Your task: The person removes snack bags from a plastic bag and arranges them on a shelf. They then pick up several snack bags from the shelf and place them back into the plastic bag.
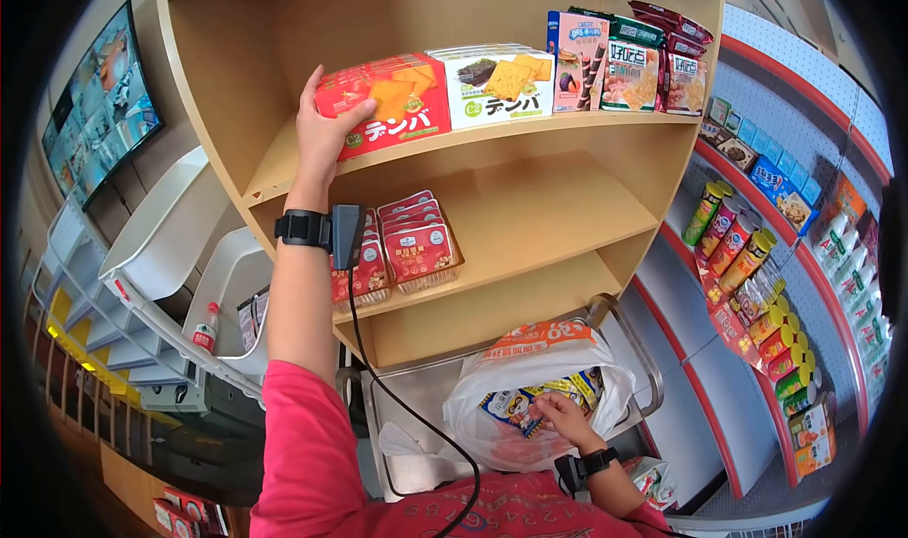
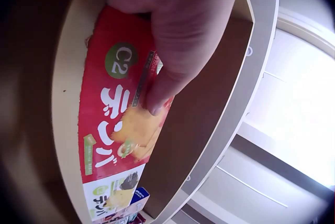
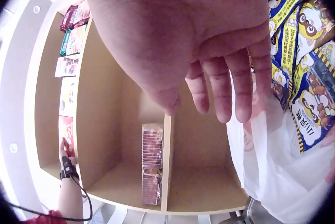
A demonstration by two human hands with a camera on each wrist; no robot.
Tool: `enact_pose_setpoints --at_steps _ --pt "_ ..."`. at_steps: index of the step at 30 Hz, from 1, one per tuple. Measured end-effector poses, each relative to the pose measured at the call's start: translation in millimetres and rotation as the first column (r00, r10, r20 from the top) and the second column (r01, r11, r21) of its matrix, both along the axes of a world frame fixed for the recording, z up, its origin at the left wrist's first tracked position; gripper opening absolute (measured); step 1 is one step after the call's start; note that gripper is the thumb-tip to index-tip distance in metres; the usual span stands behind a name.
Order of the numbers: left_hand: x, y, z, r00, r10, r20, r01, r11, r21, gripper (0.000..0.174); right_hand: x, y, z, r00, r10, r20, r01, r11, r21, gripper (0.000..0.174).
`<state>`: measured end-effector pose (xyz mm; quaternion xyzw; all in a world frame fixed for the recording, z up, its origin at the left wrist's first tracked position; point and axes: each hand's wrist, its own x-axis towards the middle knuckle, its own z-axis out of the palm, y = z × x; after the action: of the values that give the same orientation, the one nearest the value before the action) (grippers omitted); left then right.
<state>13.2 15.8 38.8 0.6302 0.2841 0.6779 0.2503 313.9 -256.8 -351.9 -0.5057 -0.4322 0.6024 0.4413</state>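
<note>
My left hand [image 1: 326, 126] grips the left end of the front red cracker box [image 1: 416, 112] on the top shelf. In the left wrist view the thumb [image 2: 167, 85] lies across the box's printed front; the other fingers are hidden behind the hand. White cracker boxes [image 1: 501, 98] stand right beside the red ones. Low down, my right hand [image 1: 563, 417] hovers at the mouth of a white plastic bag [image 1: 473, 396]. Its fingers [image 3: 214, 85] hang loosely extended, holding nothing, near blue and yellow snack packets [image 3: 314, 103] inside the bag.
Wafer boxes [image 1: 577, 60] and biscuit bags [image 1: 632, 74] stand farther right on the top shelf. Trays of red packets [image 1: 416, 249] sit on the middle shelf. The bag rests on a metal cart [image 1: 397, 401]. A stocked rack [image 1: 757, 245] stands right; a cable [image 1: 397, 396] hangs from the left wrist.
</note>
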Motion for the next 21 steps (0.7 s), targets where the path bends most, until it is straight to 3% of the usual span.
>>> enact_pose_setpoints --at_steps 5,8,11,12,14,15,18,21 --pt "-1 5 -2 1.0 0.025 -0.006 -0.025 1.0 0.014 0.078 0 -1 -2 1.0 0.004 -0.007 -0.004 1.0 0.02 0.022" --pt "1 1 -1 0.999 -0.018 0.037 0.017 1.0 0.019 0.086 -2 -1 2 1.0 0.011 -0.025 -0.01 0.998 0.055 0.022" --pt "9 -12 0 0.973 0.23 -0.036 -0.222 0.964 0.146 0.09 -3 -2 -3 1.0 0.004 -0.004 -0.004 0.995 0.098 0.021" --pt "9 -11 -3 0.907 0.411 -0.093 -0.369 0.881 0.296 0.091 -2 -3 -2 1.0 0.014 0.011 -0.015 0.995 0.098 0.023" --pt "7 -2 -14 0.675 0.73 -0.106 -0.548 0.592 0.591 0.093 -1 -4 1 0.999 0.03 0.04 -0.033 0.995 0.099 0.026" --pt "9 -2 -19 0.646 0.747 -0.153 -0.518 0.577 0.631 0.093 0 -4 1 0.999 0.021 0.024 -0.023 0.996 0.086 0.025" --pt "20 -10 -30 0.371 0.909 -0.192 -0.561 0.384 0.733 0.092 2 -5 -1 1.0 -0.002 0.008 0.001 0.998 0.06 0.023" --pt "20 -10 -31 0.426 0.886 -0.186 -0.557 0.418 0.718 0.092 3 -6 -4 1.0 -0.01 0.029 0.008 0.998 0.067 0.024"
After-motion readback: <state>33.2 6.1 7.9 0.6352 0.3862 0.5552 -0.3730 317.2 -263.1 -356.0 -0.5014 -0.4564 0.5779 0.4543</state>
